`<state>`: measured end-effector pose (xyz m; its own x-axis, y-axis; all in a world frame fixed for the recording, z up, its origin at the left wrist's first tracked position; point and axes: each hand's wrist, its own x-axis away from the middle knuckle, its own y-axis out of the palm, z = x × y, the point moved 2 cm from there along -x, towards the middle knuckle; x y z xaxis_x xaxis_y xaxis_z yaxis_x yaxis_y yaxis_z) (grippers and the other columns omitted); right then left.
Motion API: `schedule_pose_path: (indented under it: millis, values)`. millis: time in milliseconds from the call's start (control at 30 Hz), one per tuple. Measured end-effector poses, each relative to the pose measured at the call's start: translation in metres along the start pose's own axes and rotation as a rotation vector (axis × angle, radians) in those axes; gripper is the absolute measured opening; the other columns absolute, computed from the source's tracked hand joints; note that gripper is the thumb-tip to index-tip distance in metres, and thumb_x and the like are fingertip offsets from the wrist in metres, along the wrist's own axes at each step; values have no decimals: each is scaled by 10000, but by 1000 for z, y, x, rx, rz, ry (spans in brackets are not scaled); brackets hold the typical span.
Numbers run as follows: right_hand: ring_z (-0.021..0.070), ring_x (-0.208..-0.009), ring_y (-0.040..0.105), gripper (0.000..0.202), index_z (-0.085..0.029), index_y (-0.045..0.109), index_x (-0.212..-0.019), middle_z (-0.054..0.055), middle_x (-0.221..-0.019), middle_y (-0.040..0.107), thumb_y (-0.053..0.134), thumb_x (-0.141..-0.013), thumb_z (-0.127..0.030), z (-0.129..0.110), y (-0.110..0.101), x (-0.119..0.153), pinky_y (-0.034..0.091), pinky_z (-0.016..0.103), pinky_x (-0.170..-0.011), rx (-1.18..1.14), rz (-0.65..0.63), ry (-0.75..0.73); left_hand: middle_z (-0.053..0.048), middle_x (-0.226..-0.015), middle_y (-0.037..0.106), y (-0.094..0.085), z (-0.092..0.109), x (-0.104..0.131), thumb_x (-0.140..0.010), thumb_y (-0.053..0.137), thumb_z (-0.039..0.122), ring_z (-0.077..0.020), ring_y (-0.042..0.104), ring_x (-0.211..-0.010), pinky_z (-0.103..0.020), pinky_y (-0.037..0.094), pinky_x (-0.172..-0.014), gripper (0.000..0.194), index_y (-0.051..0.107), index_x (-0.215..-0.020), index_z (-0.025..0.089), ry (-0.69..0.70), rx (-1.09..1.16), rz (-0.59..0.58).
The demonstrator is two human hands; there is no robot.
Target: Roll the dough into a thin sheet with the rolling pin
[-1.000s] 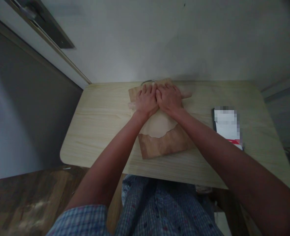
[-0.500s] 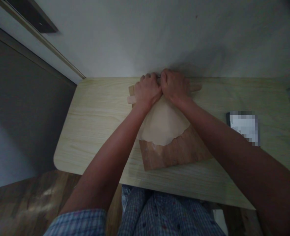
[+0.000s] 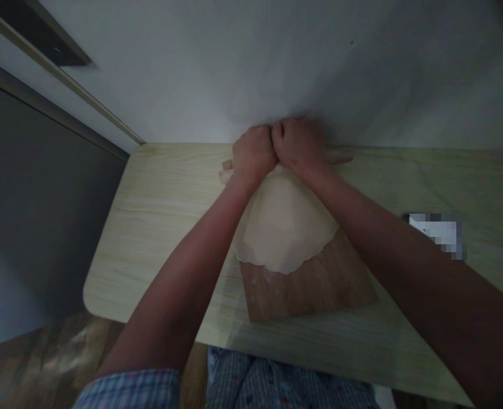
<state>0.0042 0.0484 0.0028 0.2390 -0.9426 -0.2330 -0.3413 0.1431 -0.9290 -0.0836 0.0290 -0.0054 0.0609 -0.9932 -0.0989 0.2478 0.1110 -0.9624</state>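
A thin, pale sheet of rolled dough (image 3: 288,227) with a wavy near edge lies over a brown wooden board (image 3: 306,289). Across the board's far end lies a rolling pin (image 3: 340,157), its ends showing to either side of my hands. My left hand (image 3: 255,150) is closed over the pin's left part, fingers curled down on the far side. Right beside it, my right hand (image 3: 300,142) grips the pin too, knuckles close to the wall. The middle of the pin and the dough's far edge are hidden under both hands.
The light wood table (image 3: 158,227) stands against a grey-white wall (image 3: 192,74). A blurred-out, flat whitish object (image 3: 439,230) lies at the right, beside my right forearm. A dark grey panel (image 3: 42,187) stands left of the table.
The view has tilted slightly, so the board and dough appear lower. Both hands stay on the rolling pin at the board's far end, their fingers a little more curled over it.
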Motion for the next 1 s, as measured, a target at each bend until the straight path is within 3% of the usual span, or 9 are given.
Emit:
schedule_pose_path:
  millis: [467,700,1000]
  values:
    - [273,-830,596,440,-59,642,-886,167,-854,629,268,-850,-288,0,1,-16,441,423,-727,85,61,74,-105,-1003,573,1,-3,-23,-896,253,358,-264,507,-1042,-377,388,-870,406,589,-992,151,7,1,-1]
    - [287,-835,598,463,-44,652,-838,139,-786,610,265,-854,-296,1,4,-10,432,448,-732,23,77,52,-111,-949,603,-1,0,-15,-879,264,302,-256,569,-932,-371,419,-786,382,610,-937,154,29,-53,40]
    - [233,-834,595,406,-130,592,-913,113,-842,622,228,-889,-308,-1,-3,13,415,365,-724,41,-48,94,-104,-976,617,-1,4,10,-881,239,290,-215,570,-897,-320,417,-753,356,557,-986,170,5,-58,39]
